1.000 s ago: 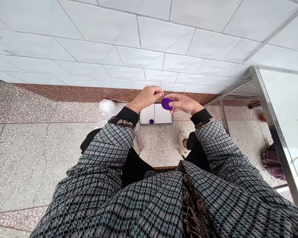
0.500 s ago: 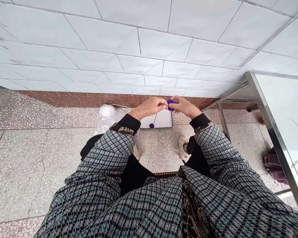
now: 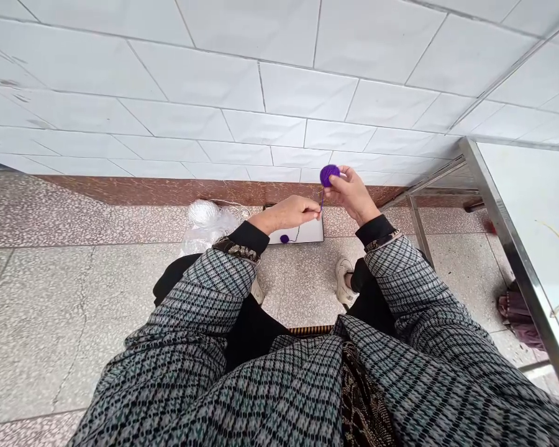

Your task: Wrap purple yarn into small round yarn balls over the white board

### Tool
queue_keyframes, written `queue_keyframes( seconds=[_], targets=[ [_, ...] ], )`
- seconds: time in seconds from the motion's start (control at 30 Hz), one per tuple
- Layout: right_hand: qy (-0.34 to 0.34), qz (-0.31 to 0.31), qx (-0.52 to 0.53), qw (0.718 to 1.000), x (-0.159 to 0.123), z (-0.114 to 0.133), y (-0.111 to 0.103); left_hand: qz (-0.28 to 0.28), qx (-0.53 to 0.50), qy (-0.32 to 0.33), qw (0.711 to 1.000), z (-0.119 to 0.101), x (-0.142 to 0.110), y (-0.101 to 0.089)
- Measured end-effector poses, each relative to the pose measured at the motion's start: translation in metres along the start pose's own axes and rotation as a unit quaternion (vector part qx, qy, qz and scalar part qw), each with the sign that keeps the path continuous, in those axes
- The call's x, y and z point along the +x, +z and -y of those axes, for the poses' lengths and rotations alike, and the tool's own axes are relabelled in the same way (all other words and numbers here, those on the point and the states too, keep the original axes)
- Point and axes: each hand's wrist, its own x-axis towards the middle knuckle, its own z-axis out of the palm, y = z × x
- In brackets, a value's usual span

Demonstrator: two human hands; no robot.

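My right hand (image 3: 350, 192) is closed on a round ball of purple yarn (image 3: 328, 176), held up near the foot of the wall. From the ball a short purple strand (image 3: 322, 200) runs down to my left hand (image 3: 294, 212), whose fingertips pinch it. Below my hands a shallow white box (image 3: 312, 232) with a dark rim lies on the floor, partly covered by my left hand. Inside it rests a smaller purple yarn ball (image 3: 284, 239), with a thin dark strand curving up from it.
Left of the box lies a clear plastic bag (image 3: 209, 231) with a ball of white yarn (image 3: 203, 213). A metal-framed table (image 3: 503, 230) stands to my right. The tiled wall (image 3: 289, 130) rises close in front. My shoes (image 3: 344, 280) are on the speckled floor.
My right hand has lifted the yarn ball up and away from my left hand, so a strand now stretches between them. The strand to the small ball has gone slack.
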Motion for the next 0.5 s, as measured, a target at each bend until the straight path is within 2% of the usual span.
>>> queue_keyframes(
  seconds=[0.07, 0.13, 0.2, 0.27, 0.33, 0.4, 0.5],
  targets=[
    [0.051, 0.033, -0.098, 0.993, -0.002, -0.002, -0.001, -0.041, -0.007, 0.007, 0.999, -0.001, -0.002, -0.004],
    [0.110, 0.146, -0.173, 0.968, -0.006, -0.002, -0.002, -0.106, -0.013, -0.020, 0.994, 0.001, -0.004, -0.010],
    [0.135, 0.272, -0.173, 0.937, -0.010, 0.000, -0.003, -0.153, -0.014, -0.054, 0.987, 0.006, -0.005, -0.016],
    [0.115, 0.331, -0.111, 0.930, -0.013, 0.002, -0.002, -0.179, -0.010, -0.081, 0.981, 0.011, -0.004, -0.020],
    [0.069, 0.314, -0.036, 0.946, -0.013, 0.005, -0.001, -0.189, -0.005, -0.103, 0.976, 0.014, -0.003, -0.019],
    [0.023, 0.261, 0.014, 0.965, -0.011, 0.006, -0.001, -0.182, -0.002, -0.118, 0.976, 0.012, -0.001, -0.015],
    [-0.027, 0.181, 0.029, 0.983, -0.006, 0.005, -0.002, -0.118, 0.000, -0.101, 0.988, 0.006, 0.001, -0.005]
  ],
)
